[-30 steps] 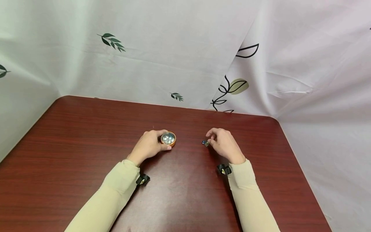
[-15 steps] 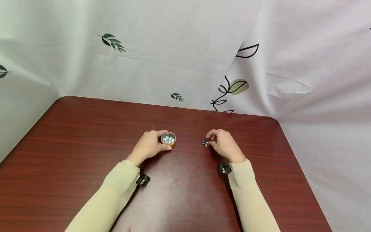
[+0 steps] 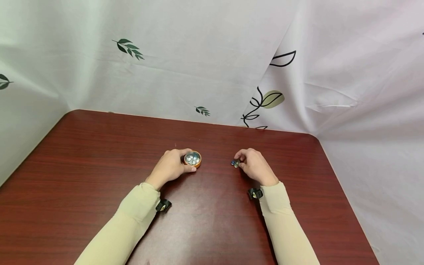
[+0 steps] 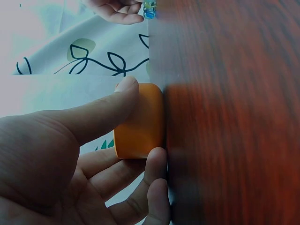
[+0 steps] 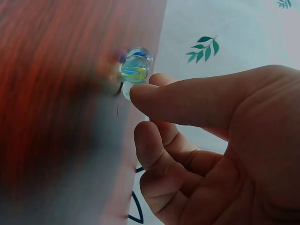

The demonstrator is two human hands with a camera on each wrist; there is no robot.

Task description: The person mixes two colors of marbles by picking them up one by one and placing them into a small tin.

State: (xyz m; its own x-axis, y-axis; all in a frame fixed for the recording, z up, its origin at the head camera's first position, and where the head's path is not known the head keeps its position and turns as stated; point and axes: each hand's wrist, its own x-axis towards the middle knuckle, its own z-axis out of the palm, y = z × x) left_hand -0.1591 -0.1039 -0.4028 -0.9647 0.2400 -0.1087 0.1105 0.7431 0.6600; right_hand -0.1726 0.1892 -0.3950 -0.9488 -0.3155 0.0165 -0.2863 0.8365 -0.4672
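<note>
At the middle of the table, my left hand grips a small round orange container from its left side, thumb at the front and fingers behind. Shiny, clear rounded shapes show in its top. The left wrist view shows the container's plain orange side, standing on the table. Farther right, my right hand bends its fingers beside several small glass marbles, clustered together on the table. Its thumb tip overlaps one pale marble; whether the index finger also touches that marble is hidden.
The dark red wooden table has rounded far corners. White fabric with leaf prints hangs behind it and at both sides. A black camera strap is at each wrist, against pale sleeves.
The right hand's index finger has come slightly lower and nearer the marbles, and its thumb has shifted a little. The left hand and the orange container stay in place.
</note>
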